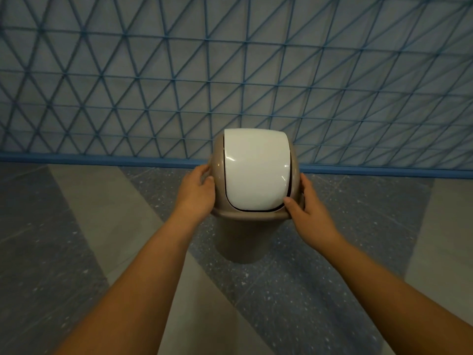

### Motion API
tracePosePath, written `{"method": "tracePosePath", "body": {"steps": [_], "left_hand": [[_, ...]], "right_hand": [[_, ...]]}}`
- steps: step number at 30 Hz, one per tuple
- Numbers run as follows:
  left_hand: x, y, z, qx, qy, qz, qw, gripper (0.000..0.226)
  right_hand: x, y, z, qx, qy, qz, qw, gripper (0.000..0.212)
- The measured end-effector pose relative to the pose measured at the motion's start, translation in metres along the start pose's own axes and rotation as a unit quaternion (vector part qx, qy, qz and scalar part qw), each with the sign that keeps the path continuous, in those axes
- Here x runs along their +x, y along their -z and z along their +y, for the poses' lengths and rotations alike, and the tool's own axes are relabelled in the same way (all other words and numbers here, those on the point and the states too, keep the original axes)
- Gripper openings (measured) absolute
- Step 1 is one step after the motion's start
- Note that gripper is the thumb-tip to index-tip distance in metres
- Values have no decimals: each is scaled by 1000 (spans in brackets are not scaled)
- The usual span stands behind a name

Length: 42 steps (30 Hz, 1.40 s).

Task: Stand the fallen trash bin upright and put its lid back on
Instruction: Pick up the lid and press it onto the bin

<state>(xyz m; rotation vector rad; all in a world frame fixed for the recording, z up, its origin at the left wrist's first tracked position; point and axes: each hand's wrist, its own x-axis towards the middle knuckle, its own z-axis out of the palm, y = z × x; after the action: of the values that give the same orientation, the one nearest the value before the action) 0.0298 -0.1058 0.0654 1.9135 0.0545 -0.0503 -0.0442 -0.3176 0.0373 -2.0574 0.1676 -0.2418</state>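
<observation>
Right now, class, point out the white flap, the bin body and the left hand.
white flap (pixel 256 172), head view, middle of its glossy surface
bin body (pixel 243 239), head view, beige wall below the lid
left hand (pixel 197 193), head view, back of the hand

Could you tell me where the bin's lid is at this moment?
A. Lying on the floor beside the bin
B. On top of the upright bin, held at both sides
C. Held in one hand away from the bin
B: the lid sits on the upright trash bin, with the left hand and right hand at its sides.

Lid (pixel 256 172) on upright bin (pixel 243 242), wall (pixel 230 60) behind
</observation>
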Motion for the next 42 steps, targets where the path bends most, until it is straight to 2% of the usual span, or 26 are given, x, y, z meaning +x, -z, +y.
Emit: {"method": "tracePosePath", "body": {"steps": [3, 5, 8, 11, 17, 21, 27, 30, 35, 39, 42], "left_hand": [[2, -1, -11, -33, 100, -18, 994, 36], [4, 0, -18, -97, 151, -34, 983, 27], [10, 4, -26, -159, 198, -44, 966, 13], [15, 5, -32, -184, 222, -58, 956, 16], [19, 5, -38, -183, 228, -85, 952, 21], [22, 5, -39, -180, 226, -99, 952, 21], [20, 18, -40, -132, 239, -177, 946, 21], [28, 16, -35, -127, 218, -145, 957, 20], [59, -2, -26, -130, 210, -52, 968, 25], [81, -8, -24, -124, 213, -55, 968, 40], [95, -9, -19, -126, 219, -46, 966, 35]], "right_hand": [[2, 1, 2, 42, -16, 4, 999, 63], [4, 5, 5, 95, -53, 12, 994, 57], [11, 9, 9, 209, -147, 67, 964, 46], [17, 9, 15, 236, -225, 98, 940, 40], [25, 12, 20, 243, -272, 61, 929, 19], [29, 10, 16, 250, -294, 64, 920, 18], [24, 11, 21, 228, -312, 32, 922, 21], [30, 15, 21, 202, -303, 18, 931, 22], [65, 9, 12, 168, -305, 72, 935, 27], [88, 7, 8, 172, -316, 43, 932, 35], [100, 5, 7, 187, -328, 43, 925, 31]]}}
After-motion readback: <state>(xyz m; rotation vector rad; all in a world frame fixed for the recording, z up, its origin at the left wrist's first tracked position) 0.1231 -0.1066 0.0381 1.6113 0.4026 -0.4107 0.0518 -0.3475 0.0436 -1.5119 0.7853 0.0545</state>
